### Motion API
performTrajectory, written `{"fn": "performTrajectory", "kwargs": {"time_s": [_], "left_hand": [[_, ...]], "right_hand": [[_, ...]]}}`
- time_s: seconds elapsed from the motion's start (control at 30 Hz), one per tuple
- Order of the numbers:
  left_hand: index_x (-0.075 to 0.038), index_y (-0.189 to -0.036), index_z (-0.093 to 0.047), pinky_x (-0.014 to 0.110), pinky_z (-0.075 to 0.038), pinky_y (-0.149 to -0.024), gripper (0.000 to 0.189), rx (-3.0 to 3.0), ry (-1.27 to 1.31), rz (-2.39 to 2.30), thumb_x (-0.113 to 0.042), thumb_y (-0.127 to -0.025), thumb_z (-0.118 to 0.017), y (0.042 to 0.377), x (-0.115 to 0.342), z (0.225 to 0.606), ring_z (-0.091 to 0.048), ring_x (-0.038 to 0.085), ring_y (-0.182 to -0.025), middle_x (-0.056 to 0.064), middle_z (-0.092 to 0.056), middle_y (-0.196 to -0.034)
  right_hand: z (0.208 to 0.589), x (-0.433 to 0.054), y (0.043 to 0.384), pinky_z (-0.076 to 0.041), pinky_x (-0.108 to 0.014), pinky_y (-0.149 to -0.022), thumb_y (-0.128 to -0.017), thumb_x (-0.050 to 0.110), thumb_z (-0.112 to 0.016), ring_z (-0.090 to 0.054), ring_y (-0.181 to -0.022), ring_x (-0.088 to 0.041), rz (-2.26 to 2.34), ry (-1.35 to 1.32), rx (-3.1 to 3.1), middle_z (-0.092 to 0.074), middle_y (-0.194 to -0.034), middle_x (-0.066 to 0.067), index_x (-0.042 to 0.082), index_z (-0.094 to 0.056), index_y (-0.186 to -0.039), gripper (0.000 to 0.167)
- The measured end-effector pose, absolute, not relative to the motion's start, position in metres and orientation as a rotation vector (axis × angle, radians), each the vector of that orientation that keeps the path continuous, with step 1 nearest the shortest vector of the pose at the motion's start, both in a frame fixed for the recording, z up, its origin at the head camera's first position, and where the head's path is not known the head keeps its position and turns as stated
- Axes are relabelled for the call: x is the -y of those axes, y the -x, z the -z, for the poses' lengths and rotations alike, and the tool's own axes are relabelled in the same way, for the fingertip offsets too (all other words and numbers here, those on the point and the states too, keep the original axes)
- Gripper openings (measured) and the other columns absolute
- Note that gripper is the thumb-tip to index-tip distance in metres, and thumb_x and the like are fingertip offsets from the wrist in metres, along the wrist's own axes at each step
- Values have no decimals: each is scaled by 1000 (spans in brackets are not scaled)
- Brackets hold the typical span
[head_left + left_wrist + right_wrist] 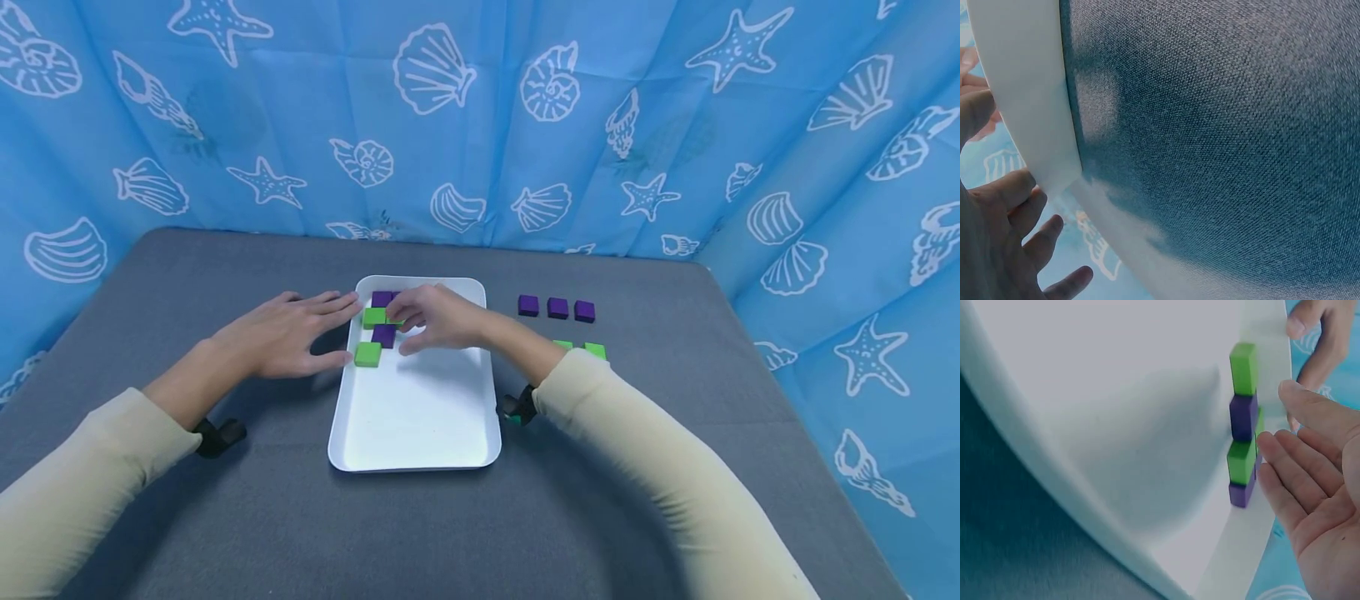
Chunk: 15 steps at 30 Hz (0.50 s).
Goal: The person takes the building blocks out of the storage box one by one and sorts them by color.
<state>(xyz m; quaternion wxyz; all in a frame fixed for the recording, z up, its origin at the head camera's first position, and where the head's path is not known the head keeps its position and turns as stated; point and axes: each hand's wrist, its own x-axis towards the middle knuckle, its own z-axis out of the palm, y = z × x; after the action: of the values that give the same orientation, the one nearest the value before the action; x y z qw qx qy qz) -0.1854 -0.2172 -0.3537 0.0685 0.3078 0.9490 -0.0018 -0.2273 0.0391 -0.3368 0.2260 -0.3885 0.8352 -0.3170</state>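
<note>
A white tray holds several small purple and green blocks toward its far left corner. Nearest the left wall is a green block, with a purple block just beyond it. Further back, a green block and a purple block sit beside others partly covered by fingers. My right hand hovers over this group, thumb apart; its fingertips are right at the green block in the right wrist view. My left hand spreads straight fingers against the tray's left rim.
Right of the tray on the grey table stand three purple blocks in a row. Nearer are green blocks, partly hidden by the right sleeve. A blue shell-patterned curtain hangs behind the table and along its right side.
</note>
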Motion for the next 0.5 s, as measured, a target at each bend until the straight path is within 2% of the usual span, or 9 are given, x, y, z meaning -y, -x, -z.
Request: {"fn": "performTrajectory", "kwargs": {"time_s": [0.2,0.5], "left_hand": [[-10,-156,-33,72,-30,-104,79,-2860,-937,-8,-57,-96,-52,184,218,354,-33,41,-143,14,-30,-161],[-9,-156,-32,72,-31,-103,79,-2865,-958,-16,-59,-97,-49,185,219,355,-34,41,-143,14,-30,-161]], "right_hand": [[346,-28,223,-50,-23,-96,-85,4,-78,-65,-114,-22,836,1081,-2262,-66,-126,-15,-5,-59,-128,48],[349,-18,219,-49,-23,-96,-86,3,-77,-64,-116,-21,777,1091,-2247,-65,-127,-11,-1,-60,-131,48]]}}
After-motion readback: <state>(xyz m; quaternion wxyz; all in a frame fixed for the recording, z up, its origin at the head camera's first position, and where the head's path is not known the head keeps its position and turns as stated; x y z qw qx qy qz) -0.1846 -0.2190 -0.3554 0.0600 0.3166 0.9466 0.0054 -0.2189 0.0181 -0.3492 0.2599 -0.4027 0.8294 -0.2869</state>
